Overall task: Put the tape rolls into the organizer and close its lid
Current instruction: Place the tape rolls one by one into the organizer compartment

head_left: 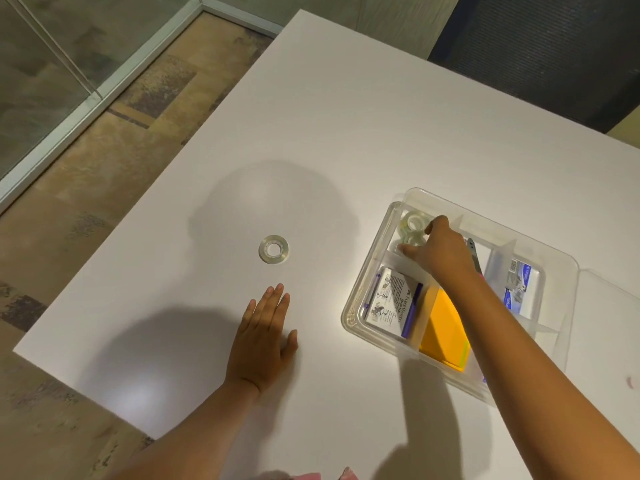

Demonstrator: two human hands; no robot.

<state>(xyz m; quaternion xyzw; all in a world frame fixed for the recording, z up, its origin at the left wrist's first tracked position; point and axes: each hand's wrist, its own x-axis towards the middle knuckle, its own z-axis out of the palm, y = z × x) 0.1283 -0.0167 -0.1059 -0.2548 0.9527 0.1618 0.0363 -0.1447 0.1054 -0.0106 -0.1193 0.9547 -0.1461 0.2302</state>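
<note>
A clear tape roll (273, 249) lies flat on the white table (311, 133), just beyond my left hand (265, 337). That hand rests flat on the table, fingers straight, holding nothing. The clear plastic organizer (355, 317) stands at the right with its lid (609, 306) open flat to the right. My right hand (436, 249) reaches into the far left compartment, fingers curled around a clear tape roll (410, 241) lying there. Another clear roll (414, 221) sits just behind it in the same compartment.
Other compartments hold a printed box (391, 301), yellow sticky notes (445, 327), and small blue-and-white packs (519, 278). A dark chair (540, 53) stands beyond the table's far right edge. The table's left edge drops to a carpeted floor.
</note>
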